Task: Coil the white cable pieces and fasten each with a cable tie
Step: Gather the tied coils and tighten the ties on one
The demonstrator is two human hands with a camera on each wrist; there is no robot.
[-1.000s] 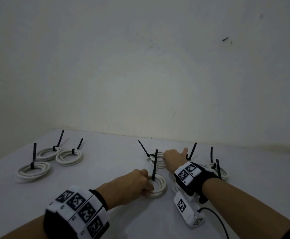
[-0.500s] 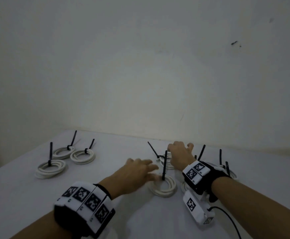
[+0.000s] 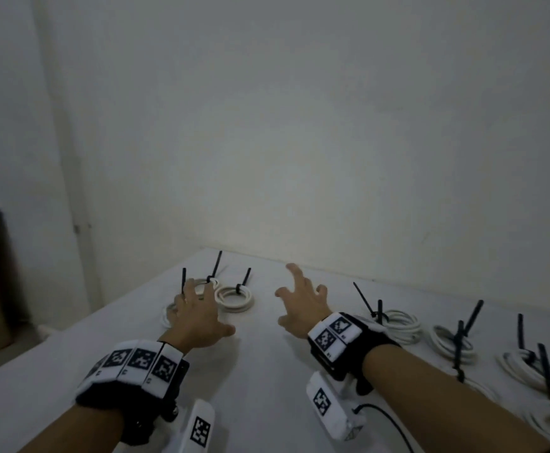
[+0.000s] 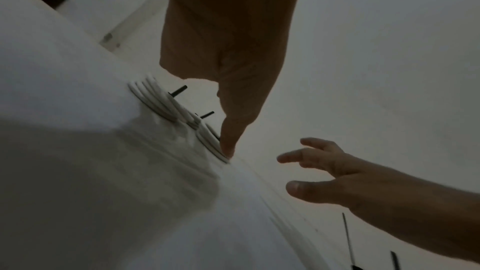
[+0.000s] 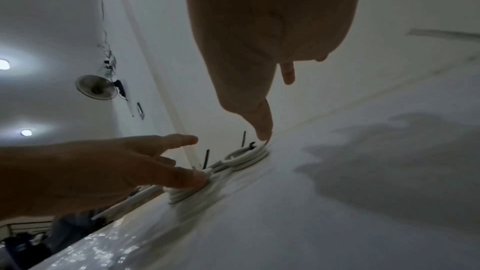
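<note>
Both hands have swung from the right-hand coils across to the left group.
Left hand, fingers straight, lies over one of three tied coils; a second white coil sits just right of it. Right hand hovers spread, holding nothing. Right of it on the table lie four or so more coils, blurred.

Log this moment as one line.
left hand: open, over left coils | right hand: open, empty, above table | tied coils right
</note>
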